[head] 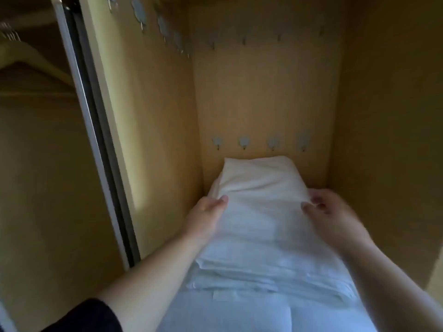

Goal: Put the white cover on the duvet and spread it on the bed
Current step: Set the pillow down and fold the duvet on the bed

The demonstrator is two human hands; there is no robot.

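A stack of folded white linen [263, 236] lies inside a yellow wooden wardrobe compartment, its far end raised against the back wall. Which piece is the white cover I cannot tell. My left hand [208, 214] grips the stack's left edge, thumb on top and fingers tucked underneath. On the right edge my right hand [328, 212] pinches the fabric with curled fingers. More white cloth [259, 312] lies in front of the stack, toward me. No duvet and no bed are in view.
The compartment is narrow, with a left wall [155, 140], a back wall [263, 92] and a right wall [383, 140]. Rows of small hooks [244, 142] sit on the back and left walls. A sliding door frame [96, 140] and a hanger [28, 58] are at the left.
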